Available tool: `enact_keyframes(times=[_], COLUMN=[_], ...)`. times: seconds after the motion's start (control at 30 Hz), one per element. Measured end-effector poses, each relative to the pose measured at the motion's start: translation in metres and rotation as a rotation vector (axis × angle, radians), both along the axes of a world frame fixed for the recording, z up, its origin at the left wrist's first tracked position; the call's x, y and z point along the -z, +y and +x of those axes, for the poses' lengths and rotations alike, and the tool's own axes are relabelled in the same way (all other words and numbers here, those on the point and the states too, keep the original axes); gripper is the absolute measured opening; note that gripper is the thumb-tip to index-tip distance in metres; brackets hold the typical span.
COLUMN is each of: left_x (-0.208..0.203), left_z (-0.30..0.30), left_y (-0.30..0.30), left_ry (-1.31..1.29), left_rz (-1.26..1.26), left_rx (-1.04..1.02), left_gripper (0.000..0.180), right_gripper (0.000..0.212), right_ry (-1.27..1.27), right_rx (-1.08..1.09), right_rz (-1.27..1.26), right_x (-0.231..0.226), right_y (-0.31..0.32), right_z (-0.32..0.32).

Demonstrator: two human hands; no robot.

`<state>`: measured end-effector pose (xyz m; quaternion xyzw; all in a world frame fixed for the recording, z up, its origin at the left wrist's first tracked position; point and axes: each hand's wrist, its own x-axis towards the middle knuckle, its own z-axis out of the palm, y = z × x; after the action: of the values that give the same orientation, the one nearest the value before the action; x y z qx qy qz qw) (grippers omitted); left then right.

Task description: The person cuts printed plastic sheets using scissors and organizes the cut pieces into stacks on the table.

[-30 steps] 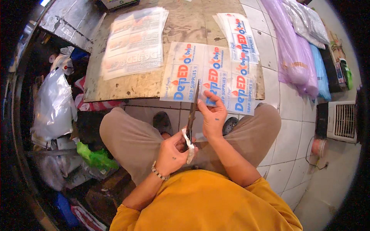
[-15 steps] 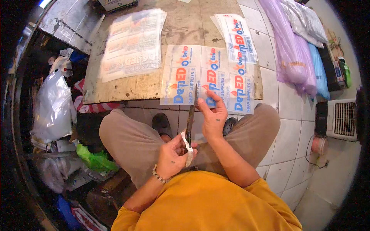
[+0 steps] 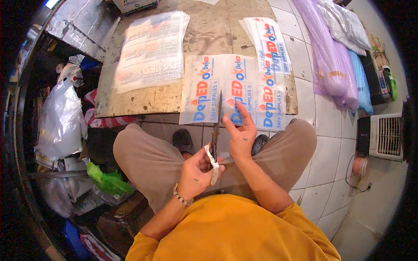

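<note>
My left hand [image 3: 194, 176] is closed round the white-wrapped handle of a pair of dark scissors [image 3: 214, 141]. Their long blade points away from me and shows against a translucent sheet [image 3: 220, 87] printed in red and blue, in the gap between its left and middle panels. My right hand [image 3: 242, 132] pinches the sheet's near edge just right of the blade, thumb and forefinger on the middle panel. The sheet rests partly on a worn wooden board, its near edge overhanging above my feet. Whether the blades are apart is hard to make out.
On the wooden board [image 3: 213, 35], a stack of translucent sheets [image 3: 150, 52] lies at left and a smaller printed stack [image 3: 270, 43] at right. Purple plastic rolls [image 3: 333, 74] and a white vented appliance [image 3: 386, 136] stand right. Clear plastic bags [image 3: 61, 124] crowd the left.
The scissor blade now shows in full against the sheet, where before its upper part was faint. The sheet sits slightly nearer me in the picture. Both hands keep their holds.
</note>
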<state>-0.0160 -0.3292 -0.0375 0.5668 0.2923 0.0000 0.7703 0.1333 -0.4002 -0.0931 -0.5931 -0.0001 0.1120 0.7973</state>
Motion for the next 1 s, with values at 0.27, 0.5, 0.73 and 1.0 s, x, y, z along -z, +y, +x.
enact_keyframes(times=[0.27,0.5,0.73,1.0], left_x=[-0.013,-0.016,-0.007,-0.058], left_z=[0.008,0.052,0.141,0.180], left_y=[0.006,0.023,0.067,0.098], left_ry=[0.041,-0.011,-0.104,-0.123], left_rz=[-0.010,-0.016,0.052,0.103], left_rx=[0.023,-0.002,0.059,0.217], left_gripper=[0.080,0.065,0.035,0.046], right_gripper=[0.056,0.056,0.059,0.062], right_ry=[-0.054,-0.028,-0.060,-0.099], right_rx=[-0.009,-0.076,-0.086,-0.073], right_rz=[-0.003,-0.057,-0.031,-0.019], right_x=[-0.004,-0.004,-0.001,-0.002], right_y=[0.000,-0.008,-0.007,-0.009], right_z=[-0.003,-0.006,-0.006,-0.009])
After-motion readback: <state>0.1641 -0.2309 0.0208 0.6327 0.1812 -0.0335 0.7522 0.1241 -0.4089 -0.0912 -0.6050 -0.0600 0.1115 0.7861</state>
